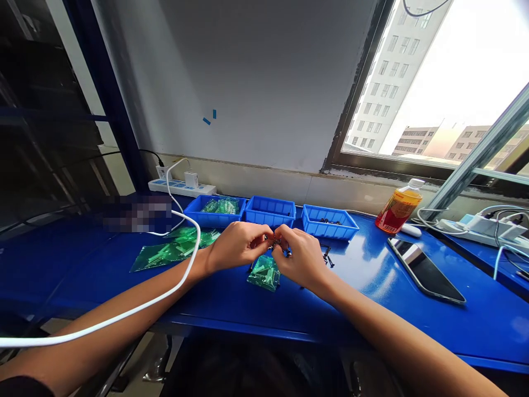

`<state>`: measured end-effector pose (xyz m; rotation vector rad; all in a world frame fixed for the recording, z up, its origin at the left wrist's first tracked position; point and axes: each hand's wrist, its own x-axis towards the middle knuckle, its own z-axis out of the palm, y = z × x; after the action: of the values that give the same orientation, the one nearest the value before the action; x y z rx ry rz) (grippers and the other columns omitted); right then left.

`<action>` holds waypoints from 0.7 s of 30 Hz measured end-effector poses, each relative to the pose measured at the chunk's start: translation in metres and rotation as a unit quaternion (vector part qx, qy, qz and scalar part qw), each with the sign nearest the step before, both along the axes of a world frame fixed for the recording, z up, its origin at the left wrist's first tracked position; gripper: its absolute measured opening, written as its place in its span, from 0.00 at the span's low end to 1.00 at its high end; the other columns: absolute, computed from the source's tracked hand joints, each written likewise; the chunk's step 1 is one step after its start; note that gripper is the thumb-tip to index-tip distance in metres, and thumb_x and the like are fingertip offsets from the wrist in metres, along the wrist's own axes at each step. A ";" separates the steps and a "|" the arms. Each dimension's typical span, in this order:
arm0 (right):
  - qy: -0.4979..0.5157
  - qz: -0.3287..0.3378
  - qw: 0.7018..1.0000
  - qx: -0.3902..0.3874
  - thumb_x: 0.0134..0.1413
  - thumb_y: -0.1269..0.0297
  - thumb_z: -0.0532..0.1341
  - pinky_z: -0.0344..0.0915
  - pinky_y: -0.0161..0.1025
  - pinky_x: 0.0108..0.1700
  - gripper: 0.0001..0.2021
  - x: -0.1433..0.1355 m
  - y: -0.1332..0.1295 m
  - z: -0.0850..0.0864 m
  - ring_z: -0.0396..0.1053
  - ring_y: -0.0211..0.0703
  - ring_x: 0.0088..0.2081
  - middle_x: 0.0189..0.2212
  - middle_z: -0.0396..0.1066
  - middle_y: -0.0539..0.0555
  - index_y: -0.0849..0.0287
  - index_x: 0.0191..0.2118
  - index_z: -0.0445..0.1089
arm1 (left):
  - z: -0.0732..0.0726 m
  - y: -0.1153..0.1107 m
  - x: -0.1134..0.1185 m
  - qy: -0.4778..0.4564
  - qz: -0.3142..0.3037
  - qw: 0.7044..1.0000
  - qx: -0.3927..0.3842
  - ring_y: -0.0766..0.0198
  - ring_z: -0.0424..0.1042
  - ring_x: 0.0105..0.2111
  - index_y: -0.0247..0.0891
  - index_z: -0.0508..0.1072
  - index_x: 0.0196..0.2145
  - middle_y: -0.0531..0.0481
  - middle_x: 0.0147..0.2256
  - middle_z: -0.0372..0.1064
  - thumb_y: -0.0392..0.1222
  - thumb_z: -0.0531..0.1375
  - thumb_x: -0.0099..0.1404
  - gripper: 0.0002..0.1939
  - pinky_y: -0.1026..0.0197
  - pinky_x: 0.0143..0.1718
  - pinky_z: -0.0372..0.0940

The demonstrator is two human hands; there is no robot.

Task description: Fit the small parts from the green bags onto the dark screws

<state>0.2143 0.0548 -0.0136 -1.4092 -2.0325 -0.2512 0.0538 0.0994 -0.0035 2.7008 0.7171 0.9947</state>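
My left hand and my right hand meet at the fingertips over the blue table. Both are closed in a pinch on small dark screws, partly hidden by the fingers. Just below them lies a small green plastic bag with light-coloured pieces inside. Loose black screws are scattered on the table beside my right hand. Left of my left hand, more green bags lie in a pile.
Along the wall stand three blue bins: one with green bags, a middle one, and one with dark small parts. A drink bottle and a phone are at right. A white cable crosses over my left forearm.
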 end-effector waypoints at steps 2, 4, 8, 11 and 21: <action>-0.001 -0.006 1.000 -0.002 0.42 0.71 0.54 0.51 0.33 0.28 0.05 -0.001 -0.001 0.000 0.64 0.38 0.25 0.21 0.69 0.47 0.56 0.28 0.63 | 0.000 -0.001 0.000 -0.007 0.000 1.000 0.007 0.72 0.64 0.19 0.36 0.72 0.29 0.56 0.20 0.68 0.36 0.54 0.59 0.07 0.70 0.23 0.57; -0.003 -0.011 1.000 -0.002 0.42 0.71 0.54 0.51 0.33 0.28 0.04 -0.002 -0.001 0.001 0.64 0.38 0.25 0.21 0.69 0.47 0.56 0.28 0.63 | 0.000 -0.002 0.001 -0.012 -0.002 1.000 0.011 0.72 0.64 0.19 0.36 0.72 0.28 0.56 0.20 0.68 0.35 0.54 0.58 0.07 0.70 0.23 0.57; 0.000 -0.006 1.000 -0.005 0.42 0.71 0.54 0.51 0.33 0.28 0.05 -0.002 -0.002 0.002 0.64 0.38 0.25 0.22 0.68 0.47 0.56 0.28 0.63 | 0.000 -0.002 0.001 -0.018 -0.001 1.000 0.008 0.72 0.64 0.19 0.36 0.71 0.28 0.56 0.20 0.68 0.35 0.54 0.58 0.06 0.70 0.23 0.57; 0.006 0.009 1.000 -0.011 0.45 0.70 0.54 0.52 0.33 0.27 0.05 -0.001 -0.001 0.002 0.64 0.37 0.25 0.22 0.68 0.47 0.56 0.30 0.64 | 0.000 0.000 -0.001 -0.026 0.008 1.000 0.003 0.71 0.65 0.20 0.36 0.71 0.29 0.56 0.20 0.68 0.36 0.54 0.58 0.07 0.70 0.24 0.58; 0.025 0.025 0.999 0.000 0.48 0.70 0.54 0.55 0.31 0.27 0.05 0.002 0.003 -0.002 0.65 0.36 0.24 0.22 0.68 0.47 0.57 0.33 0.63 | 0.001 0.004 -0.003 -0.029 0.046 0.999 -0.002 0.70 0.65 0.20 0.36 0.72 0.29 0.55 0.20 0.68 0.39 0.54 0.59 0.08 0.68 0.23 0.58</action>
<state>0.2164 0.0581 -0.0157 -1.3504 -2.0244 -0.1919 0.0512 0.1035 -0.0022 2.6442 0.8397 1.0855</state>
